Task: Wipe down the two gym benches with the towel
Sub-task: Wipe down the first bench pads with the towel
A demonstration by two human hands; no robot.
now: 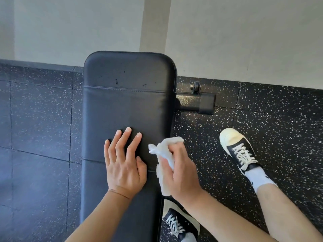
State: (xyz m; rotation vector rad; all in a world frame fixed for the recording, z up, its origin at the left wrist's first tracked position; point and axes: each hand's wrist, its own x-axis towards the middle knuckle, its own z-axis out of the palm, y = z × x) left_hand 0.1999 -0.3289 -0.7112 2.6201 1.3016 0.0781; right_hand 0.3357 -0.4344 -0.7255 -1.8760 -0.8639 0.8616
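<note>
A black padded gym bench (127,102) runs from the bottom of the view up to the wall. My left hand (124,161) lies flat on its pad with straight, spread fingers. My right hand (181,170) grips a crumpled white towel (164,154) at the bench's right edge, the cloth bunched between thumb and fingers. Only one bench is in view.
The bench's black metal foot bar (197,102) with a small wheel (196,87) sticks out to the right near the wall. My two black-and-white sneakers stand on the speckled rubber floor (271,110), one (239,151) to the right, one (180,222) beside the bench. A pale wall (227,32) is ahead.
</note>
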